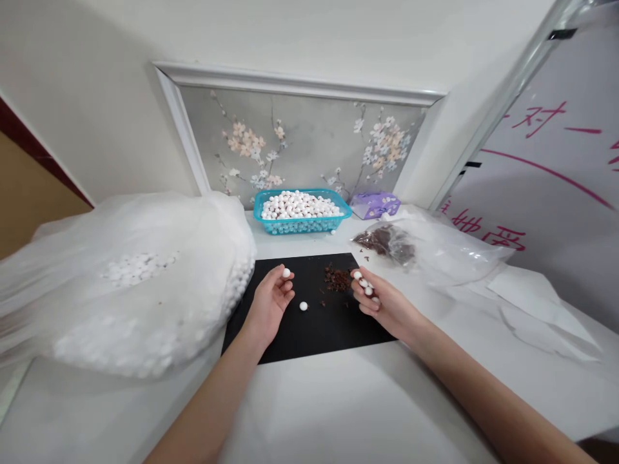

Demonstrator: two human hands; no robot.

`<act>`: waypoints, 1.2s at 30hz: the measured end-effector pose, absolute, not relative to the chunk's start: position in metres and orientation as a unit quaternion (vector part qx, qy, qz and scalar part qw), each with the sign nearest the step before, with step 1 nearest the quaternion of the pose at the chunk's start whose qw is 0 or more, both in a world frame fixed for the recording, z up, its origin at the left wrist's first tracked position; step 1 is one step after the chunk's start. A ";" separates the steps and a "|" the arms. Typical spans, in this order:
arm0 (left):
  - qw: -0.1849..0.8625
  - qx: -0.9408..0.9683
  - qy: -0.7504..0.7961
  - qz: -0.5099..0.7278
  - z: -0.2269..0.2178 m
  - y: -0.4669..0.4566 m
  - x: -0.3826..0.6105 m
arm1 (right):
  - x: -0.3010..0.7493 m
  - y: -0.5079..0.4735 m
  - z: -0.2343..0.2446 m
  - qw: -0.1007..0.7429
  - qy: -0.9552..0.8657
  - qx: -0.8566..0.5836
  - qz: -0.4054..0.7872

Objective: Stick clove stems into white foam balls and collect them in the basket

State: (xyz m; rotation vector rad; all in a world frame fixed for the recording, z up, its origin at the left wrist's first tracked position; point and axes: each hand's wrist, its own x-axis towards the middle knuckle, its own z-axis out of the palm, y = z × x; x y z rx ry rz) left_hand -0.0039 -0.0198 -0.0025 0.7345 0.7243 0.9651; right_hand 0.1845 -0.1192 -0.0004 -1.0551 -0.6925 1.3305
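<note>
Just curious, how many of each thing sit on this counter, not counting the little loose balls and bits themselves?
Bag of white balls: 1
Bag of brown bits: 1
Blue basket: 1
Purple packet: 1
Black mat: 1
White sheet: 1
Total: 6

A head-worn camera looked forward and down across a white counter [338, 399], close above the person's left hand [269, 306] and right hand [382, 298]. Its wide frame reached a floral wall panel [314, 142] beyond.
</note>
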 end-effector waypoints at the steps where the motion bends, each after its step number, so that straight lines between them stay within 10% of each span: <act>1: 0.745 0.362 0.339 0.446 -0.003 -0.021 -0.004 | 0.185 -0.119 0.000 0.610 -0.295 -0.454 0.579; 19: 0.224 0.875 0.306 0.302 -0.017 -0.041 0.000 | 0.194 -0.116 -0.002 0.638 -0.215 -0.409 0.616; 36: 0.191 0.908 0.312 0.202 -0.009 -0.044 0.000 | 0.201 -0.114 -0.002 0.653 -0.083 -0.334 0.675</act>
